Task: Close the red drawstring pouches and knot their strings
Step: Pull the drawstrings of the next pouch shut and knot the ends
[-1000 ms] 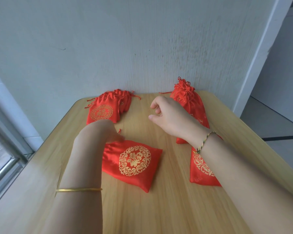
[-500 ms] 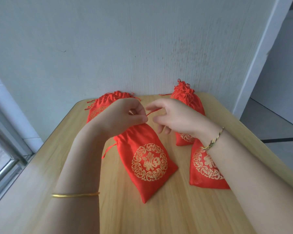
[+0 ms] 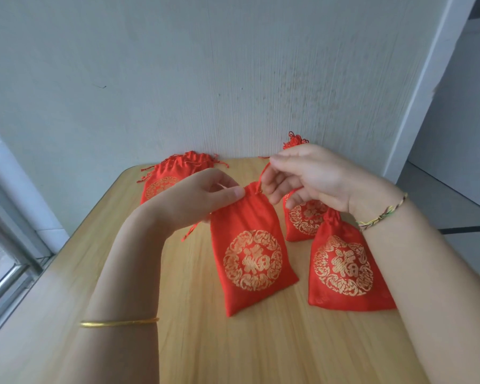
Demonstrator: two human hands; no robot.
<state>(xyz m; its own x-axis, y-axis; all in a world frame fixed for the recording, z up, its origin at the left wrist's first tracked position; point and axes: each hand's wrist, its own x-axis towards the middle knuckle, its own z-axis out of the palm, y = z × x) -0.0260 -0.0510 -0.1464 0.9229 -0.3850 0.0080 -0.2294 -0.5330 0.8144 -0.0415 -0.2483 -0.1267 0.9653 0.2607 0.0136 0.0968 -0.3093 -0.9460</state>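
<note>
Since the tabletop (image 3: 261, 342) serves as a sorting surface, a heap of pouches (image 3: 172, 176) waits at the far left and the cinched pouches (image 3: 344, 267) lie at the right, apparently to keep done apart from undone. Between them lies the middle pouch (image 3: 250, 259), mouth toward the far side. The left hand (image 3: 203, 195) pinches the mouth's left edge, likely to anchor it, while the right hand (image 3: 311, 176) pinches the string (image 3: 263, 174) and holds it up and rightward, probably to gather the neck.
</note>
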